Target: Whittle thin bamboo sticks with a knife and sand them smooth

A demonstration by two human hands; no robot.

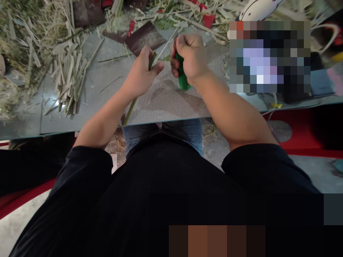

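My left hand (pixel 139 75) is closed around a narrow green plant stem (pixel 129 111), pinching it between thumb and fingers. The stem's lower end slants down to the table's front edge, and its upper end pokes out above the thumb. A thin pale strip (pixel 171 40) runs from beside that upper end up to the right, behind my right hand (pixel 193 57). My right hand is wrapped around the green handle (pixel 183 76) of a tool, a short way right of the left hand. The tool's working end is hidden or too blurred to make out.
Split pale stem pieces (pixel 70 78) lie in a heap at the left, beside fluffy green shavings (pixel 16 46). Dark brown flat pieces (pixel 144 37) and red scraps (pixel 208 20) lie at the back. A cable (pixel 273 103) hangs at the right table edge, near a pixelated area.
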